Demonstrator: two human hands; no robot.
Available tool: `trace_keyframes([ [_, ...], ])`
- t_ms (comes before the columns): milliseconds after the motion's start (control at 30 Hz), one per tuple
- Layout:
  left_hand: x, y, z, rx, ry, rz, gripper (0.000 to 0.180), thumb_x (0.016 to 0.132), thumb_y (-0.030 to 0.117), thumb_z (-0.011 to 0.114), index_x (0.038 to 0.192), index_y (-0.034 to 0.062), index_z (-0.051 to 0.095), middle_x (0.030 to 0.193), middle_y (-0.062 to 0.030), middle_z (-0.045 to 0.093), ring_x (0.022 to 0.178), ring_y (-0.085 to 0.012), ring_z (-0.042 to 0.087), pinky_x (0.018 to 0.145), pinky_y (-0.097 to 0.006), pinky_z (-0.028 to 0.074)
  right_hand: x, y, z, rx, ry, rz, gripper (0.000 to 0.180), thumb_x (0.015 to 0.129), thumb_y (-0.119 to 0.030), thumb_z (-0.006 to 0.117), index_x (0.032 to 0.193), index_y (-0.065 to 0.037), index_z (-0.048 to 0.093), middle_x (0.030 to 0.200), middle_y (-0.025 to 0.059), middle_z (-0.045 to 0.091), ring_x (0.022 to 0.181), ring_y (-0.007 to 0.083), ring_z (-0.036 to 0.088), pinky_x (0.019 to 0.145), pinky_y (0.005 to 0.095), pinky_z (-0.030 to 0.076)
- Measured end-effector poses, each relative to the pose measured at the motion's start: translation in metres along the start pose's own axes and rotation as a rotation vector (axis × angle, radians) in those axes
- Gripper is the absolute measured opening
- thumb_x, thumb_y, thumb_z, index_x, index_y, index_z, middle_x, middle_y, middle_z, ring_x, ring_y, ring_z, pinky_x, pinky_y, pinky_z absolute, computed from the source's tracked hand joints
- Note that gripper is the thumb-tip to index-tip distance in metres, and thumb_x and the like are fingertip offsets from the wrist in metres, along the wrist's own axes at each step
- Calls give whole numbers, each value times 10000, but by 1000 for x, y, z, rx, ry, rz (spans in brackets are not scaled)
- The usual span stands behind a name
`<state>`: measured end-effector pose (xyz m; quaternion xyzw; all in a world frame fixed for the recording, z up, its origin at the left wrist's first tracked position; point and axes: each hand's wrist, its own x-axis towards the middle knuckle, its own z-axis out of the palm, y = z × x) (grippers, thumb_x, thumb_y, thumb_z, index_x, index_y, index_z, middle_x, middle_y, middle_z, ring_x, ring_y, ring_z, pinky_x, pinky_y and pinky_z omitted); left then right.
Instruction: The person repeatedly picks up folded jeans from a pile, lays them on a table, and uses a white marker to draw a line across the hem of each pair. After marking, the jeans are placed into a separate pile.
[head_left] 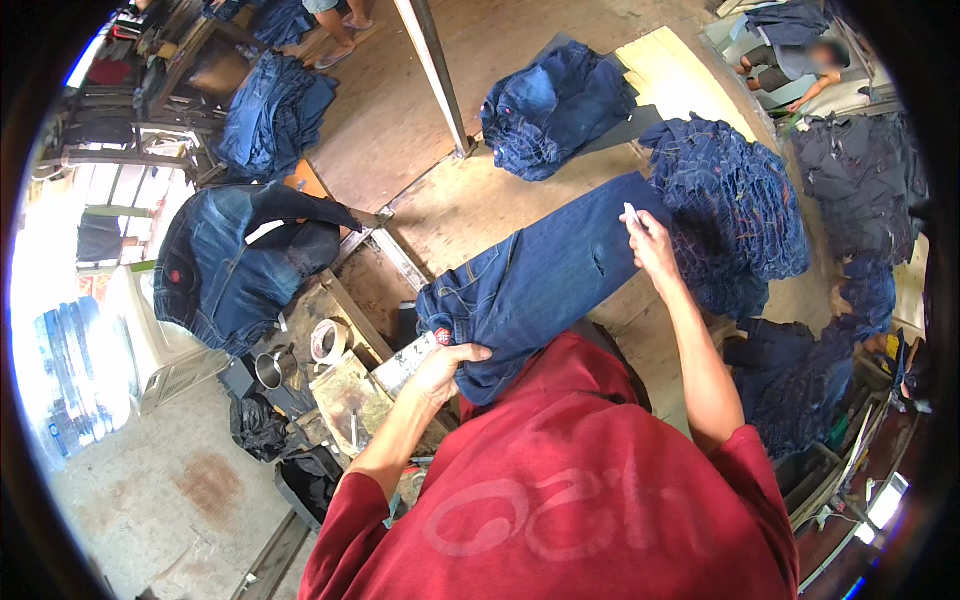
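A pair of dark blue jeans (560, 260) is stretched across in front of me, with a small torn or worn spot on its leg. My left hand (445, 372) is closed on the waist end, its thumb lying on top of the denim beside a small red tag (442, 337). At the leg end, my right hand (652, 248) is closed around a small white object (630, 213) that sticks up past the fingers. Its kind is too small to make out. The right hand is right at the denim edge; whether it also grips the cloth I cannot tell.
Stacks of jeans (555, 105) and more folded denim (730, 205) lie ahead and right. Other jeans (245, 260) hang over something at left, near a tape roll (328, 341) and a metal mug (272, 369). A metal post (435, 75) stands ahead. A person (795, 65) sits far right.
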<state>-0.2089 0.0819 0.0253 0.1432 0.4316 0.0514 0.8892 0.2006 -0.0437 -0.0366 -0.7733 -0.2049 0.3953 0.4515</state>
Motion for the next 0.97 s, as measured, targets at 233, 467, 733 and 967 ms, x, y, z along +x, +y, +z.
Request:
trace_keyframes([
  [233,2,4,4,148,98,122,460,822,-147,714,1272,-50,706,1154,-169,796,995,-276,793,957,-413,652,-131,-104,97,-566,-103,-589,61,978,-194,782,1019,-149,782,816,107,775,665,319,754,567,429,578],
  [467,3,0,-5,77,102,23,330,816,-130,726,1136,-55,760,1046,-147,809,897,-241,791,873,-377,651,-163,-130,125,-712,-127,-630,71,963,-203,783,912,-155,774,701,81,718,596,294,709,515,419,529],
  [733,-2,0,0,71,118,22,245,816,-121,730,1048,-56,776,996,-149,802,877,-248,783,863,-383,652,-160,-119,123,-694,-150,-600,126,947,-241,800,866,-146,784,639,92,686,550,305,678,503,430,512],
  [967,1,-6,-6,47,98,59,262,827,-110,737,1083,-59,767,1040,-160,800,936,-271,784,882,-406,659,-150,-115,119,-563,-122,-580,120,954,-296,789,932,-180,806,662,111,713,608,347,723,540,457,560],
])
